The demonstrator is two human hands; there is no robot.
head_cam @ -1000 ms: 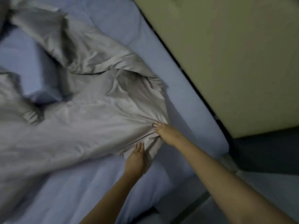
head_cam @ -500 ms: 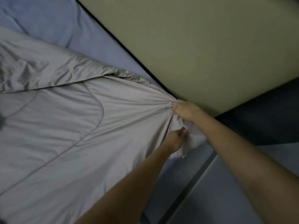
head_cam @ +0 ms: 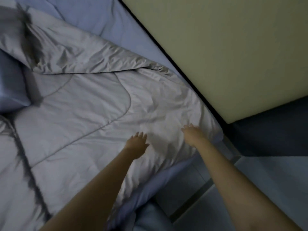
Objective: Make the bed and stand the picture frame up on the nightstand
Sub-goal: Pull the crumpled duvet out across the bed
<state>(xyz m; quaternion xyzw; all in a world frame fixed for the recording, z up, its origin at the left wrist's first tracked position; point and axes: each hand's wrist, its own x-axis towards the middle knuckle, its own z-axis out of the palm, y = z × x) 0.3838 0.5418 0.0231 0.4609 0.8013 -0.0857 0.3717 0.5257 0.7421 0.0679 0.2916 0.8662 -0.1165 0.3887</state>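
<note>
Both hands have let go of the bunched corner; grey comforter [head_cam: 93, 110] now lies spread flat over the blue sheet [head_cam: 93, 15], its corner reaching the beige headboard [head_cam: 233, 52]. Left hand [head_cam: 135, 145] and right hand [head_cam: 194, 134] rest flat on it near that corner, fingers spread, pinching nothing. Picture frame and nightstand not visible.

Comforter [head_cam: 93, 114] — grey cloth (faint sheen), creased; sheet [head_cam: 100, 19] matt.

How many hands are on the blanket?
2. The left hand lies open on the grey blanket; the right hand lies open nearer the blanket's corner, by the headboard.
</note>
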